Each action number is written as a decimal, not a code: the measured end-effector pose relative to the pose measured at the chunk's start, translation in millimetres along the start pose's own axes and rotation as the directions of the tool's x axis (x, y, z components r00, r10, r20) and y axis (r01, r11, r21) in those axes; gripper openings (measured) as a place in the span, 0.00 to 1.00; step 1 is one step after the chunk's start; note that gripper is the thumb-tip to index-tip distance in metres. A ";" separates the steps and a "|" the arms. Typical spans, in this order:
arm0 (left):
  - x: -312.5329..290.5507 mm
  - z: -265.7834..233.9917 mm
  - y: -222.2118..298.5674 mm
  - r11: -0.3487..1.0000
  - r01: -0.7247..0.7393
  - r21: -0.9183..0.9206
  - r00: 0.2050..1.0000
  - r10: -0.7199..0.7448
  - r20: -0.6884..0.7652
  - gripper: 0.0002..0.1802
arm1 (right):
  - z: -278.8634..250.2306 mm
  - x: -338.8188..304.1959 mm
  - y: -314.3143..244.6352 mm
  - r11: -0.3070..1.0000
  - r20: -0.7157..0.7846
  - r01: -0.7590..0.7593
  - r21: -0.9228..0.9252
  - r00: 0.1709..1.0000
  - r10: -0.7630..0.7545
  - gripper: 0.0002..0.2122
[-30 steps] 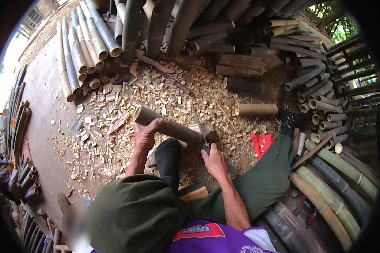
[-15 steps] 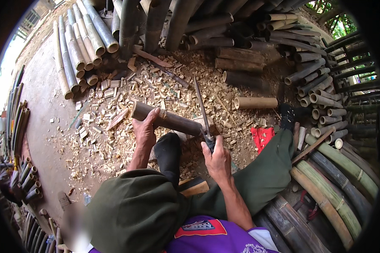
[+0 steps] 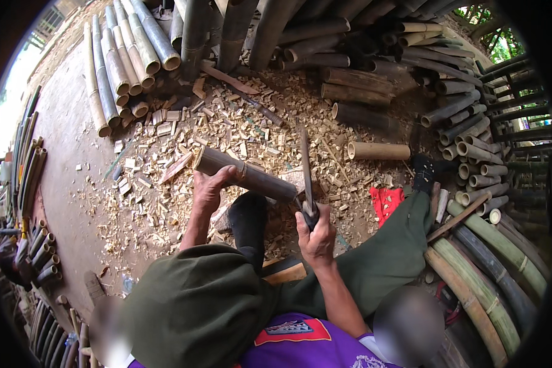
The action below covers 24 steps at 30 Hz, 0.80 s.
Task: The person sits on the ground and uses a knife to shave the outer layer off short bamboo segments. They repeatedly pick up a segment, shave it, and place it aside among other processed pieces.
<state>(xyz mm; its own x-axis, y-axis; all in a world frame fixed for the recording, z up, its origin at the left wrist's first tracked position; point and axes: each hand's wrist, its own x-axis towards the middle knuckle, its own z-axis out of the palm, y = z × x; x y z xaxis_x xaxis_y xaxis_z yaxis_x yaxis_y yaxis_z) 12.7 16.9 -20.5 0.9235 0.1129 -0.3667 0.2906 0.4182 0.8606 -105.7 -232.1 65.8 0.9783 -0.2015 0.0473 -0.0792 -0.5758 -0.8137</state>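
A dark brown bamboo tube [image 3: 245, 174] slants across the middle, its cut left end higher than its right. My left hand [image 3: 208, 189] is closed around the tube near that left end, thumb along the top. In my right hand [image 3: 317, 238] is a machete [image 3: 306, 161], its dark handle in my fist and its long narrow blade pointing away from me. The blade stands just beyond the tube's right end; whether they touch I cannot tell. Under that end shows a pale wooden block [image 3: 295, 178], partly hidden. My dark-socked foot [image 3: 248, 224] is just below the tube.
Wood chips [image 3: 159, 202] cover the ground. Another long blade [image 3: 230, 80] lies beyond them. A short tan bamboo piece [image 3: 379, 151] and a red cloth [image 3: 386, 203] lie to the right. Bamboo stacks [image 3: 472, 147] line the right side; long poles [image 3: 135, 52] lie far left.
The machete has moved slightly right and toward me, and its blade points more straight ahead. My left hand keeps its hold on the tube. The whole view has shifted a little.
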 end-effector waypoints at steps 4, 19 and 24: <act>-0.7 11.7 11.8 0.999 0.042 -0.003 0.997 -0.042 0.066 0.34 | 27.0 -0.8 73.2 0.827 0.232 -0.297 -0.477 0.865 0.444 0.20; -5.7 31.3 -1.2 0.985 -0.138 -0.108 0.982 0.122 -0.142 0.24 | 19.5 2.3 59.3 0.888 0.262 -0.303 -0.345 0.878 0.401 0.16; -5.1 17.8 -5.5 0.962 -0.087 -0.259 0.996 0.082 -0.033 0.33 | -22.0 21.2 -16.6 0.979 0.045 -0.140 -0.145 0.988 0.148 0.15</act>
<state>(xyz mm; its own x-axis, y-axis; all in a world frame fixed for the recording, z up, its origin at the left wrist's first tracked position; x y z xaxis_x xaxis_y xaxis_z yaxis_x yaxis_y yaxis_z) 10.8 -2.0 -17.1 0.9354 0.1759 -0.3066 0.1339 0.6263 0.7680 -87.8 -244.3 93.1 0.9634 -0.2489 -0.0994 -0.2423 -0.6508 -0.7195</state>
